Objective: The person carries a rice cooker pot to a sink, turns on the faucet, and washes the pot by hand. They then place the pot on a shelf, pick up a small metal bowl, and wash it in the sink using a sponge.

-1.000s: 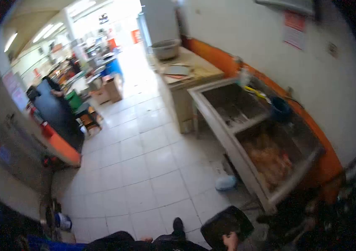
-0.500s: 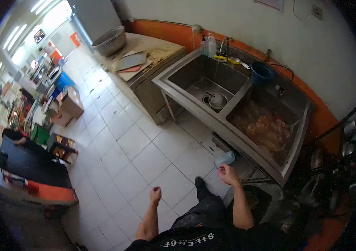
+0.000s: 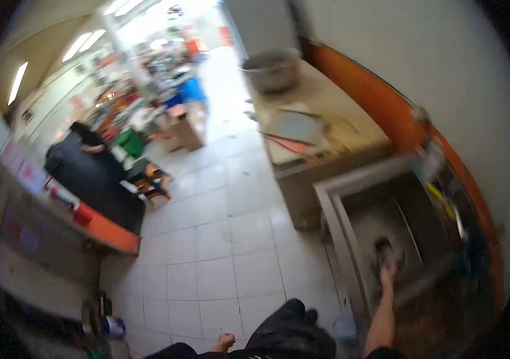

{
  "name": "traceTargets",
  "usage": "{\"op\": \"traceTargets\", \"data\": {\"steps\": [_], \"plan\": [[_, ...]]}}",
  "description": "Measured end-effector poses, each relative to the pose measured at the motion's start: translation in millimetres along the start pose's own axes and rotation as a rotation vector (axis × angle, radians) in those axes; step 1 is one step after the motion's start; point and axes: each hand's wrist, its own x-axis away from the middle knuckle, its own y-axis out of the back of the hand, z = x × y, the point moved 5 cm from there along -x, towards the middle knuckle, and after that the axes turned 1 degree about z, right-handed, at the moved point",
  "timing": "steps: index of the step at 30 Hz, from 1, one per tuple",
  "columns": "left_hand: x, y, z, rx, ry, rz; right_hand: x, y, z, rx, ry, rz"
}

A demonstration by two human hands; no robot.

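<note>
Pale floor tiles (image 3: 207,251) run up toward twelve o'clock, and a worn surface (image 3: 357,128) at two o'clock carries one big pot (image 3: 272,72) near its far end. From my remote seat I watch the sink (image 3: 334,218) at four o'clock, where the right hand (image 3: 388,274) is stretched out, just beside the dark drain (image 3: 382,244). Blur hides any contact, and I cannot tell whether that hand is wide, narrow or holding something. At six o'clock, the left hand (image 3: 225,342) looks curled and narrow, nothing showing in it.

I judge the sink heavy, stiff and hardly fragile, likely slippery where wet; I would take hold at its front rim rather than the smooth inside.

My count: two hands, one sink basin clearly seen, one drain, one pot, at least two flat boards (image 3: 296,127) on the surface, one green bin (image 3: 129,143) between nine and ten o'clock, one stool (image 3: 154,184) at nine, and another person's arm (image 3: 92,148) near the bin.
</note>
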Motion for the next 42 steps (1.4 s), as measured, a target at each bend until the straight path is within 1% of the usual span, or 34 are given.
{"op": "traceTargets", "data": {"steps": [1, 2, 3, 4, 5, 7, 9, 10, 12, 14, 15, 16, 17, 18, 19, 20, 21, 22, 23, 24, 25, 26, 27, 29, 31, 32, 34, 35, 37, 39, 40, 42], "plan": [[-6.4, -4.3, -8.9, -0.14, -0.047, -0.027, -6.3, 2.4, 10.9, 0.093, -0.071, 0.07], [-22.9, -17.0, -26.5, -0.32, -0.084, -0.038, -57.2, -27.0, -49.1, 0.111, -0.019, 0.091], [-36.2, -31.0, -47.2, -0.501, -0.119, -0.058, -60.5, -23.4, -54.2, 0.228, -0.09, 0.104], [-21.0, -38.0, -80.5, -0.648, -0.276, -0.197, -66.0, -26.2, -47.3, 0.31, -0.14, 0.114], [30.2, -55.6, -138.6, -0.805, -0.412, -0.368, -70.0, -29.6, -48.5, 0.375, -0.182, 0.118], [77.7, -82.4, -237.0, -0.748, -0.649, -0.462, -76.0, -38.7, -43.8, 0.465, -0.224, 0.139], [81.0, -115.0, -327.3, -0.71, -0.854, -0.506, -80.0, -44.5, -41.6, 0.516, -0.232, 0.163], [82.3, -128.1, -369.5, -0.714, -0.929, -0.499, -76.7, -44.2, -38.3, 0.534, -0.237, 0.175], [106.0, -181.4, -480.4, -0.69, -1.062, -0.418, -57.6, -40.3, -14.7, 0.549, -0.269, 0.233], [123.5, -247.5, -584.9, -0.764, -1.232, -0.427, -51.1, -40.3, 30.5, 0.569, -0.31, 0.307], [151.5, -293.7, -635.0, -0.778, -1.373, -0.367, -48.1, -37.2, 51.8, 0.571, -0.352, 0.354], [180.0, -341.9, -672.9, -0.753, -1.51, -0.308, -42.6, -30.8, 72.3, 0.553, -0.406, 0.39], [187.1, -375.5, -696.3, -0.69, -1.559, -0.231, -42.8, -25.7, 90.4, 0.523, -0.456, 0.432], [220.6, -427.8, -721.1, -0.794, -1.714, -0.183, -47.0, -20.4, 104.3, 0.468, -0.496, 0.453], [223.1, -459.9, -731.7, -0.748, -1.734, -0.104, -48.3, -15.2, 111.3, 0.403, -0.523, 0.465], [246.9, -497.8, -730.4, -0.71, -1.74, 0.018, -47.0, -7.6, 114.2, 0.333, -0.528, 0.474], [252.6, -533.7, -730.3, -0.747, -1.72, 0.141, -46.3, -2.3, 107.6, 0.265, -0.515, 0.473], [262.0, -573.8, -723.7, -0.74, -1.724, 0.353, -45.1, 3.0, 101.3, 0.196, -0.502, 0.472], [271.6, -598.9, -692.5, -0.742, -1.605, 0.638, -23.3, 2.9, 90.2, 0.126, -0.469, 0.473], [261.3, -627.7, -667.9, -0.776, -1.322, 0.749, -13.9, 8.9, 94.9, 0.033, -0.425, 0.406], [234.3, -648.7, -639.2, -0.726, -1.112, 0.913, 0.7, 10.9, 103.6, -0.061, -0.38, 0.342], [213.4, -668.5, -608.5, -0.824, -0.753, 0.928, 9.9, 14.4, 114.8, -0.115, -0.344, 0.329], [162.3, -684.4, -567.3, -0.756, -0.484, 0.953, 19.2, 17.7, 125.8, -0.17, -0.308, 0.317], [131.6, -698.5, -516.0, -0.79, -0.108, 1.006, 26.9, 24.1, 158.1, -0.2, -0.249, 0.389], [144.4, -696.4, -490.6, -1.0, 0.117, 1.073, 33.7, 30.3, 193.6, 0.015, -0.177, 0.284], [135.2, -695.5, -484.6, -0.968, 0.117, 1.017, 39.1, 32.2, 203.3, 0.123, -0.141, 0.229], [111.9, -693.9, -469.4, -0.903, 0.115, 0.912, 51.6, 31.6, 205.6, 0.151, -0.048, 0.163], [110.4, -694.5, -468.1, -0.85, -0.05, 0.959, 54.7, 31.2, 205.1, 0.164, 0.0, 0.129], [123.4, -690.3, -473.2, -0.735, -0.382, 1.032, 55.4, 26.4, 190.1, 0.028, 0.041, -0.017], [146.0, -698.3, -488.0, -0.855, -0.795, 1.092, 44.5, 29.9, 173.4, -0.097, 0.095, -0.171], [161.8, -699.3, -493.2, -0.907, -1.004, 1.11, 29.4, 39.4, 165.7, -0.2, -0.269, -0.075], [185.8, -691.2, -487.6, -0.914, -1.154, 0.984, 0.7, 44.0, 173.9, 0.129, -0.281, -0.262]]}}
